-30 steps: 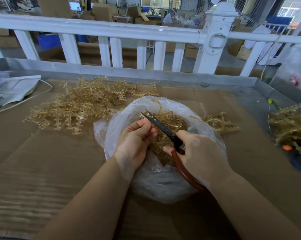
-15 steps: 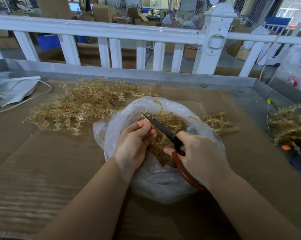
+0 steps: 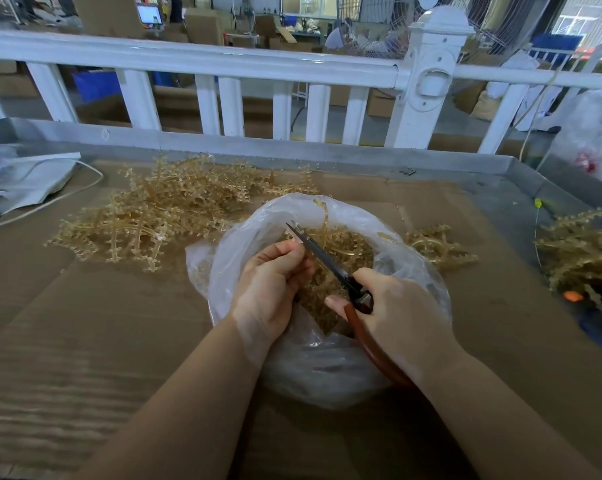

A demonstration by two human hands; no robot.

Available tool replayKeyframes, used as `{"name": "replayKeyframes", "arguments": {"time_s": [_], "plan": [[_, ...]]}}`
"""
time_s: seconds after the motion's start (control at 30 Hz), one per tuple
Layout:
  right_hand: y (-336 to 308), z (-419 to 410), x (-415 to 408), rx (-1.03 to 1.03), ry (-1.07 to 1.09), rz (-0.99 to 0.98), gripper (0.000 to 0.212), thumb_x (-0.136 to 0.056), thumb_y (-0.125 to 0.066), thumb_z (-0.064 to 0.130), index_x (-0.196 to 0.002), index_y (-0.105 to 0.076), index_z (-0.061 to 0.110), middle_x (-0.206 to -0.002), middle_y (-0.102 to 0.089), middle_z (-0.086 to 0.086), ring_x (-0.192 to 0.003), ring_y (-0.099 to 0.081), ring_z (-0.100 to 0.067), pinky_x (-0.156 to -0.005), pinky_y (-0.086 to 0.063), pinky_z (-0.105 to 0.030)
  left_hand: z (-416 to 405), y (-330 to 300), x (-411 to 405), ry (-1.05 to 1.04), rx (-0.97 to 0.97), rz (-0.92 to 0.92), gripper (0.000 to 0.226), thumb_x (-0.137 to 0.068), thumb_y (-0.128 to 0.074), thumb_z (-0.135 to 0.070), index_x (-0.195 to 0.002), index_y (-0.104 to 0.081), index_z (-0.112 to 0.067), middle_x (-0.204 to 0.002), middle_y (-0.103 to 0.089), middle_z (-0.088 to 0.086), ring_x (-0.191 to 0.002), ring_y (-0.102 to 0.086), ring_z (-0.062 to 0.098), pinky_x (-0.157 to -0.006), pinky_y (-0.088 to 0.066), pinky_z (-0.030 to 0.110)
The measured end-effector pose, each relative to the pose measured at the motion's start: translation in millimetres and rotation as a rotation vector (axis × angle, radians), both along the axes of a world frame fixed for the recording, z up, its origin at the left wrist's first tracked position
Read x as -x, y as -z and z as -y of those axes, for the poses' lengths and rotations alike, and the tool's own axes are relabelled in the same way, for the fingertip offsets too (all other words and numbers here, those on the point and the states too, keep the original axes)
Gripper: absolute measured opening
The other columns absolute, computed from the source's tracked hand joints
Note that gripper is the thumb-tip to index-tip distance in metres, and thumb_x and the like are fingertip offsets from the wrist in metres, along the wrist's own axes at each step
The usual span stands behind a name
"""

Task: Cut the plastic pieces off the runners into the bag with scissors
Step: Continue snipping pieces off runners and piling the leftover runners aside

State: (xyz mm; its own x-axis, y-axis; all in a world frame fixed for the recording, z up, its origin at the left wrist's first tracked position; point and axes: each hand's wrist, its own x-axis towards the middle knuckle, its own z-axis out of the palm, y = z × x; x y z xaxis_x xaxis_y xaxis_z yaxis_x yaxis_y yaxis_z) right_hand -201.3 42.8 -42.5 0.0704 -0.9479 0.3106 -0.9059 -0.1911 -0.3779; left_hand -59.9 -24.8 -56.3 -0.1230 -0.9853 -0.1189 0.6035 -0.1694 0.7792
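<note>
Left hand pinches runner, right hand grips scissors; cardboard-covered table, white railing.

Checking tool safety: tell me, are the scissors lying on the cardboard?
No, the right hand grips the scissors above the bag.

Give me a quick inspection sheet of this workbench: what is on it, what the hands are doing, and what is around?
Surface: brown cardboard sheets in a metal-rimmed table.
Job's things: clear plastic bag open at centre, amber cut pieces inside; pile of uncut runners behind it to the left; scissors over the bag's mouth.
Clutter: more amber runners at the right edge; grey bags far left.
Hands: left hand pinches a small piece at the blades; right hand grips the scissors' red handles.
Cables: a white cord by the grey bags.
Surroundings: white railing; cartons and a fan beyond.
</note>
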Motion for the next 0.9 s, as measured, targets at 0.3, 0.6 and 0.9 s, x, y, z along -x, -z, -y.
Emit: {"name": "replayKeyframes", "arguments": {"time_s": [0.3,0.6,0.9], "plan": [[0.0,-0.4,-0.6,-0.028,-0.019,-0.003,0.028,-0.088,-0.053,0.056,-0.086,-0.053,0.028,-0.063,-0.047,0.013,-0.063,-0.051,-0.006,-0.056,-0.035,-0.017,1.8,0.8,-1.9,-0.089,-0.026,-0.093,0.017,-0.090,-0.053,-0.001,-0.080,-0.059,-0.013,-0.067,-0.064,-0.002,-0.063,-0.063,0.009,-0.062,-0.056,0.022],[0.0,-0.8,0.3,-0.019,-0.009,-0.014,0.029,-0.087,-0.052,0.057,-0.082,-0.048,0.029,-0.061,-0.044,0.014,-0.062,-0.049,-0.006,-0.054,-0.031,-0.012,1.5,3.0,1.6,-0.081,0.041,-0.016,0.008,-0.092,-0.052,-0.002,-0.093,-0.060,-0.005,-0.069,-0.060,0.003,-0.059,-0.060,0.007,-0.064,-0.056,0.020],[1.6,-4.2,2.6,0.039,0.016,-0.065,0.038,-0.087,-0.047,0.061,-0.096,-0.059,0.026,-0.076,-0.061,0.009,-0.073,-0.059,-0.010,-0.068,-0.050,-0.027,2.4,2.8,0.2,-0.047,0.009,0.000,0.014,-0.092,-0.052,-0.002,-0.082,-0.061,-0.006,-0.067,-0.066,0.002,-0.059,-0.063,0.009,-0.063,-0.057,0.022]]}}
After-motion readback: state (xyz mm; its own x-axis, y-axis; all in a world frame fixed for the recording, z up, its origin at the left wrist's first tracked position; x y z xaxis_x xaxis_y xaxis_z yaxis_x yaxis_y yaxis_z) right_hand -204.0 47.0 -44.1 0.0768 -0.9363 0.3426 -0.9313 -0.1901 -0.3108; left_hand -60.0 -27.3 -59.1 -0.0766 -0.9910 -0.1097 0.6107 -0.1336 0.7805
